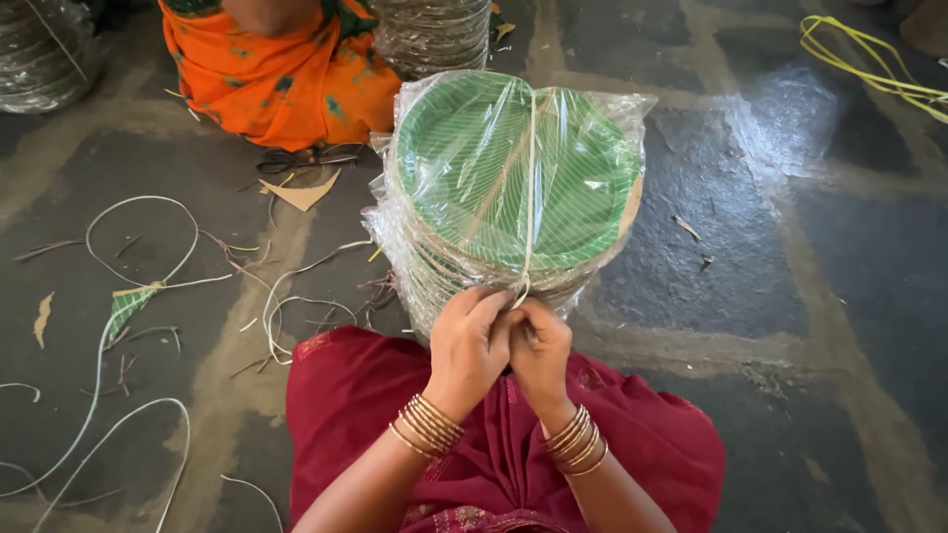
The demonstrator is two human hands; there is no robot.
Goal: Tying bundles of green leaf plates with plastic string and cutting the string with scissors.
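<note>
Both hands are together at the near edge of the stack of plates, right in front of the person's lap. The left hand has its fingers curled in, pinched on the string where it comes down over the rim. The right hand presses against it, thumb side touching, fingers closed on that same string end. Knuckle to knuckle, no gap between them.

The string runs straight away from the hands, up over the middle of the top green plate and down the far side. The stack sits in clear plastic wrap, bunched and crinkled at the sides, just beyond the fingertips. Gold bangles ring both wrists, below the hands, over a maroon cloth across the lap.

Off to the left of the left hand, loose white cords loop over the stone floor, with scraps of leaf among them. Farther out past the stack, another person in orange cloth sits beside a second stack. Far right of the right hand, a yellow strap lies well apart.
</note>
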